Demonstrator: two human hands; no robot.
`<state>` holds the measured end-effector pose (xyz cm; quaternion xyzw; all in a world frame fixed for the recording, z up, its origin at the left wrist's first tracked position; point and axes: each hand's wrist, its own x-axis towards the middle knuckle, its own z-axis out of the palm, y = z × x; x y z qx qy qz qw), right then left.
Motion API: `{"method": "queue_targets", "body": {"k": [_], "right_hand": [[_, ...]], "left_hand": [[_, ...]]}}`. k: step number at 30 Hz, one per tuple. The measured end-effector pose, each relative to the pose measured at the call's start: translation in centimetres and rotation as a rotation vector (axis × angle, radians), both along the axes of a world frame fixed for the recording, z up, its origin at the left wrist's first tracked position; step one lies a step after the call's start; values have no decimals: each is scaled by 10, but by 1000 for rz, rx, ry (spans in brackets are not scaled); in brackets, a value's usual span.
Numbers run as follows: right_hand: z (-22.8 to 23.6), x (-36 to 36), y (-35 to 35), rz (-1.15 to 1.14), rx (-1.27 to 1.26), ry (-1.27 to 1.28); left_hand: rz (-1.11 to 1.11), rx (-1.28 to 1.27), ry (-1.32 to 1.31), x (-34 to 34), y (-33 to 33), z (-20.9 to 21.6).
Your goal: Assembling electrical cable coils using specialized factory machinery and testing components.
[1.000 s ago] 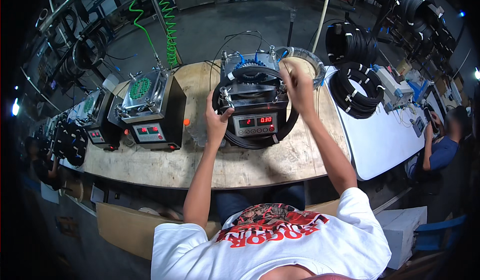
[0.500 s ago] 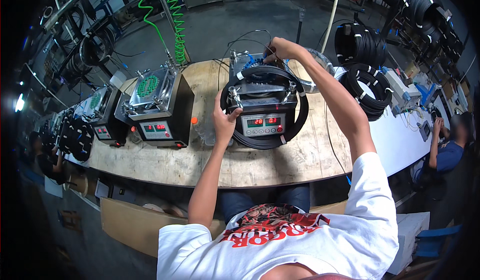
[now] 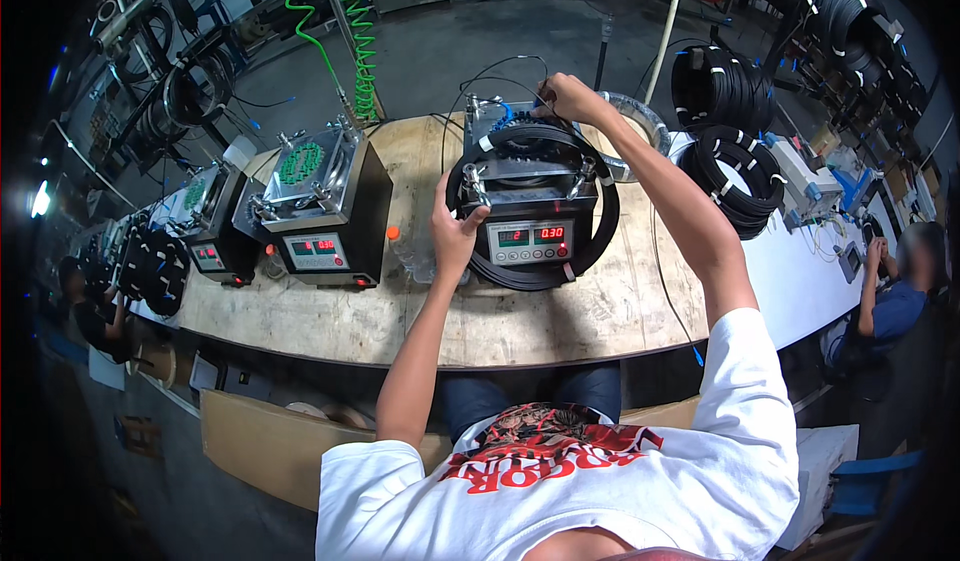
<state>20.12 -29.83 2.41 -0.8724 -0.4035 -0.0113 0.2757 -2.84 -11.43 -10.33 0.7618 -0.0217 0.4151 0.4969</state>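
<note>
My left hand [image 3: 458, 229] grasps the black coil [image 3: 608, 223], my right hand [image 3: 568, 99] (its grip I can't tell) above the machine [image 3: 528, 245].

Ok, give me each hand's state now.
Left hand: holding the black cable coil.
Right hand: curled near the blue ring; whether holding anything cannot be told.

The coil [image 3: 608, 219] partly hides the machine [image 3: 528, 243]; what the right hand [image 3: 572, 99] touches (over the far side) is too small to tell. At right, a co-worker's head [image 3: 918, 251] is blurred.
</note>
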Motion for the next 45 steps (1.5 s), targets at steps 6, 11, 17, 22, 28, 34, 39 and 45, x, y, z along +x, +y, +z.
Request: {"method": "queue_targets", "body": {"k": [6, 11, 17, 22, 28, 34, 39, 45], "right_hand": [[0, -8, 15, -144, -164, -99], [-1, 11, 13, -23, -173, -72], [-3, 9, 9, -29, -87, -7], [-5, 0, 15, -154, -144, -55], [-7, 4, 15, -145, -157, -116], [-15, 16, 7, -11, 1, -115], [7, 15, 8, -24, -227, -79], [17, 13, 15, 21, -353, -71]], "left_hand": [[8, -19, 13, -2, -4, 0], [-12, -34, -6, -3, -7, 2], [-22, -27, -19, -2, -8, 4], [-34, -70, 67, -6, -8, 5], [-22, -41, 11, -5, -7, 5], [-24, -34, 35, -2, -7, 3], [-10, -30, 39, -5, -4, 4], [-37, -49, -40, 1, -5, -1]]}}
